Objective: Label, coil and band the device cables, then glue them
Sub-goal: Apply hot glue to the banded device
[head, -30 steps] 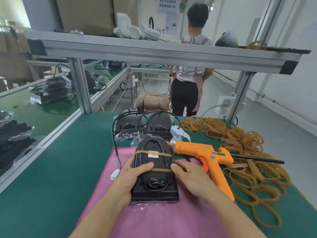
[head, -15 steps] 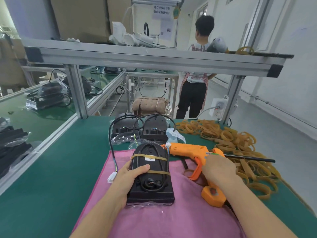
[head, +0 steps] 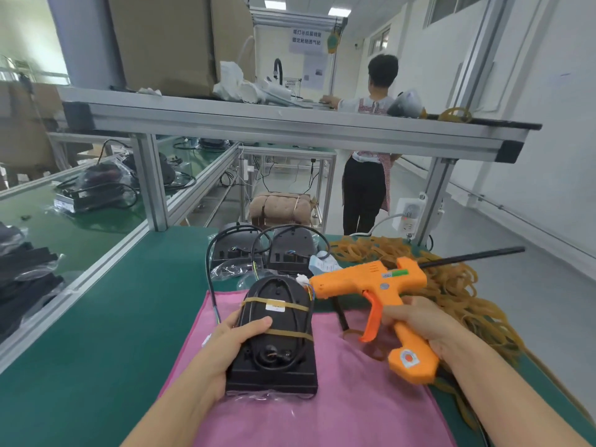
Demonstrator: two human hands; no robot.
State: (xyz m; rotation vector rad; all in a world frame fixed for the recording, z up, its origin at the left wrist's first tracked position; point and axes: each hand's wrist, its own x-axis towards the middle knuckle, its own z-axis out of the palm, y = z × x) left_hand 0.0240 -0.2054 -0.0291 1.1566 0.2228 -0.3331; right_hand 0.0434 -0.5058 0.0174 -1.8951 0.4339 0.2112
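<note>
While left hand (head: 230,341) clamps banded black device (head: 274,333) on pink cloth (head: 338,411), thumb curled over its top, right hand (head: 419,322) wraps glue gun (head: 375,287) grip — nozzle hovering just beside device's top-right corner. Best move: keep device pinned, ease nozzle onto coiled cable (head: 298,346), squeeze gently — small dab only.

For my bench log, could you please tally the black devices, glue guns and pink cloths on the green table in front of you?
Black devices: 3, one banded device held by the left hand, two more devices behind it
Orange glue gun: 1, gripped by the right hand
Pink cloth: 1
Total: 5
</note>
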